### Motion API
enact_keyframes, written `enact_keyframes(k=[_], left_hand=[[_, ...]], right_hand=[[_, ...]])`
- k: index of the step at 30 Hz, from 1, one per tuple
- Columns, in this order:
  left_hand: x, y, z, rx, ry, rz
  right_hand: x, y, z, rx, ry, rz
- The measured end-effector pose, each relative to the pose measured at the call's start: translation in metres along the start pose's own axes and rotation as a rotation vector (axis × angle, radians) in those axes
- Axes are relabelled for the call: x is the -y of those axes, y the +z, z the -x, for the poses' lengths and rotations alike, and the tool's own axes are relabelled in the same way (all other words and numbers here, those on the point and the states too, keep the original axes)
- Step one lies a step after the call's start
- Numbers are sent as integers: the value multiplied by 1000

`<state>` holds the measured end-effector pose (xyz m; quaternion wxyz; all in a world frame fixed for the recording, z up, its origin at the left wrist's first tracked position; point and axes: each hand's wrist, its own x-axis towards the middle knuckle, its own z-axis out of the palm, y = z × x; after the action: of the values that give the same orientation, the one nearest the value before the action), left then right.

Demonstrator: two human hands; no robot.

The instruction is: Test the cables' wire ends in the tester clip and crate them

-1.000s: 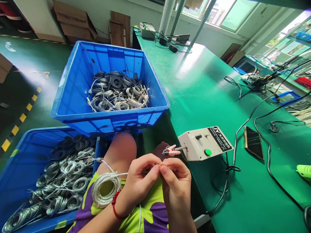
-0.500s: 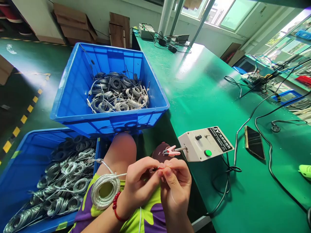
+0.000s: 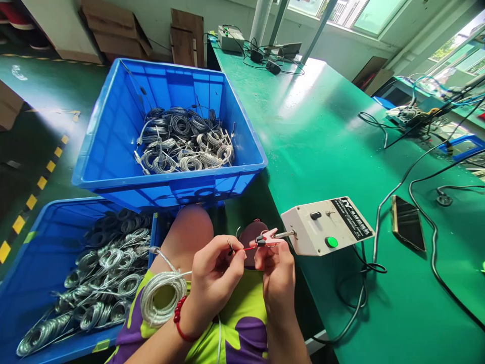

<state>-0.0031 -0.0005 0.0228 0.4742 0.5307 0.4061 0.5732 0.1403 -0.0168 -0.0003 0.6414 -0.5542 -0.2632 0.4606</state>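
My left hand [image 3: 217, 273] is closed in a pinch on a thin red wire [image 3: 248, 248] at a cable's end. The wire runs right to the black-tipped jaws of a pink clip [image 3: 270, 237]. This clip sits on the metal shaft of a beige control box [image 3: 328, 227]. Just below the clip is my right hand [image 3: 278, 278], its fingers apart and near or touching the clip's underside; the exact contact is unclear. A coil of clear-jacketed cable [image 3: 178, 298] rests on my lap beside my left wrist.
A blue crate [image 3: 170, 182] ahead holds coiled dark and silver cables. Another blue crate [image 3: 34, 237] at left holds more coils. On the green table [image 3: 322, 146] are a phone [image 3: 408, 222] and loose black cables [image 3: 424, 258].
Both hands were together, pinching the wire end. They have since parted; the red wire now reaches the clip, and my right hand has shifted right beneath it. The view has shifted slightly.
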Motion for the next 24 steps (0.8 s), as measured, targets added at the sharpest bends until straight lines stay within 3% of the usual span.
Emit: enact_keyframes(k=[8,24], left_hand=[[0,3,-14,65,-163,59],[2,9,-19,81,-158,31]], right_hand=[[-4,-2,-22,111,59,-339],[-9,-5,-24,45,175,-404]])
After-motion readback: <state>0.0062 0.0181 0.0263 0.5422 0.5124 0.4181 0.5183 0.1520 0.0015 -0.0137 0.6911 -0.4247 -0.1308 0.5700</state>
